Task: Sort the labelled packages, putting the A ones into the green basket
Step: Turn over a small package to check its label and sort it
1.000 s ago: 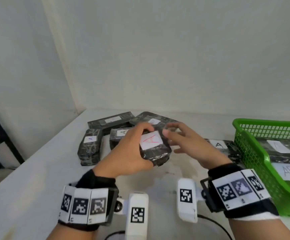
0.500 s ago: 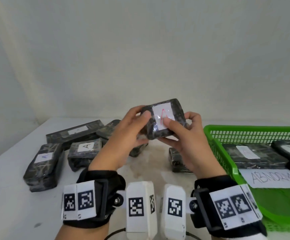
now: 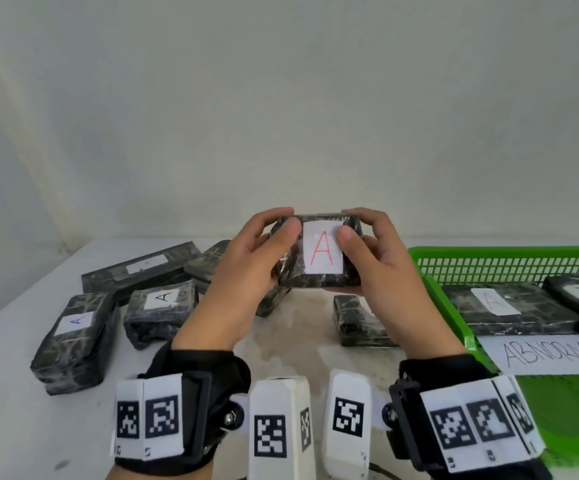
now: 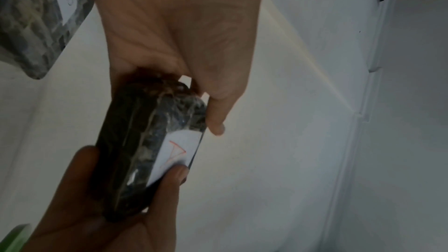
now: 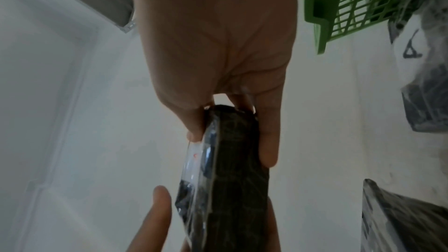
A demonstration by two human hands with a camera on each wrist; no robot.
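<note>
A dark wrapped package (image 3: 319, 275) with a white label bearing a red A is held up above the table, label facing me. My left hand (image 3: 267, 251) grips its left end, thumb on the front. My right hand (image 3: 360, 251) grips its right end the same way. The left wrist view shows the package (image 4: 145, 150) between both hands, and the right wrist view shows the package (image 5: 230, 179) edge-on. The green basket (image 3: 433, 271) stands at the right, holding two labelled packages (image 3: 509, 306) and a sheet reading ABNORMAL.
Several dark packages lie on the white table (image 3: 11, 393) at the left, two showing A labels (image 3: 76, 337) (image 3: 161, 306), a long one (image 3: 142, 271) behind. Another package (image 3: 357, 323) lies under my right hand, beside the basket. A white wall rises behind.
Both hands have lifted the package off the pile and turned it so the A label faces me. My view has swung right, bringing the basket closer.
</note>
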